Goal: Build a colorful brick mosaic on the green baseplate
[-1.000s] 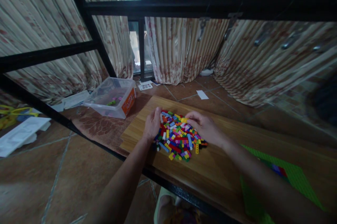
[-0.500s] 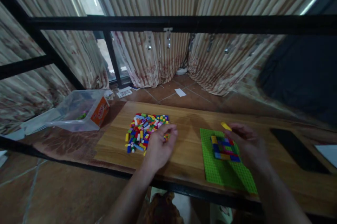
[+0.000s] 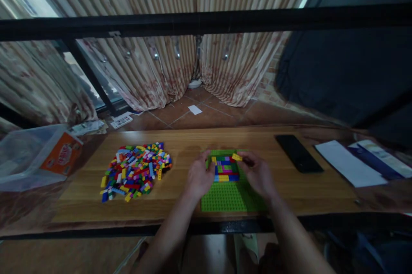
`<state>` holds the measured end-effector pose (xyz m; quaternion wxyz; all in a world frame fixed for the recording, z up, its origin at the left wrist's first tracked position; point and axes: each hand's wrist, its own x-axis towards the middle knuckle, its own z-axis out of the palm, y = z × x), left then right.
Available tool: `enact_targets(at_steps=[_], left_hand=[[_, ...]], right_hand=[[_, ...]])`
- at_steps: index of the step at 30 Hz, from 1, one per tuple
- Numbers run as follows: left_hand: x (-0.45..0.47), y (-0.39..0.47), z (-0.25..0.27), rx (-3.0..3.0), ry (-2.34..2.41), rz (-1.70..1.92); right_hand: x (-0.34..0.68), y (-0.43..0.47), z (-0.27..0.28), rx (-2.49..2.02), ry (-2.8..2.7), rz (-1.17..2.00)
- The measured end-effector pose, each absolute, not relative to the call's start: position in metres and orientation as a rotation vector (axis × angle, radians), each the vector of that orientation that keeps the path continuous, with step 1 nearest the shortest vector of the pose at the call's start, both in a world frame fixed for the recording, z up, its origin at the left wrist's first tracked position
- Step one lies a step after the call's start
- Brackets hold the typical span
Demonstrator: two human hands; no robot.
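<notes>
Both hands are now together at the green board point(image 3: 222, 201); half a second ago the left hand point(image 3: 201, 173) was beside the pile of bricks point(image 3: 135, 171) while only the right hand point(image 3: 259, 175) was over at the board. The view has swung to the right with them. For the work in hand, this suggests that fetching from the pile has given way to fitting a piece on the build point(image 3: 227, 169).

The right hand is closed in a pinch on a yellow brick point(image 3: 237, 157), gripped at one end by thumb and fingertips. The brick sits slightly tilted at the far right corner of the build; whether it touches the bricks under it cannot be told. The left hand is loosely curved and partly open at the build's left side, thumb and forefinger apart, with no loose brick visible in it; whether it presses on the build is unclear.

The build stands on the far part of the board, on the table point(image 3: 183, 137). It looks roughly rectangular and tightly packed: light blue, yellow and blue along the near edge, a dark red strip behind that, then purple, pink and green inside. The near part of the board shows bare green studs. The yellow brick looks short and glossy.
</notes>
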<state>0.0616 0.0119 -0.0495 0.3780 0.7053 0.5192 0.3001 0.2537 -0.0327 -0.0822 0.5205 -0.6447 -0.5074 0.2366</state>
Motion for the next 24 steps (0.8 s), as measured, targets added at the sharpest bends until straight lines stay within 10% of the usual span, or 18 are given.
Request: enact_targets(at_steps=[24], left_hand=[[0.100, 0.030, -0.063, 1.915, 1.148, 0.742]], right_hand=[[0.261, -0.013, -0.080, -1.482, -1.516, 0.685]])
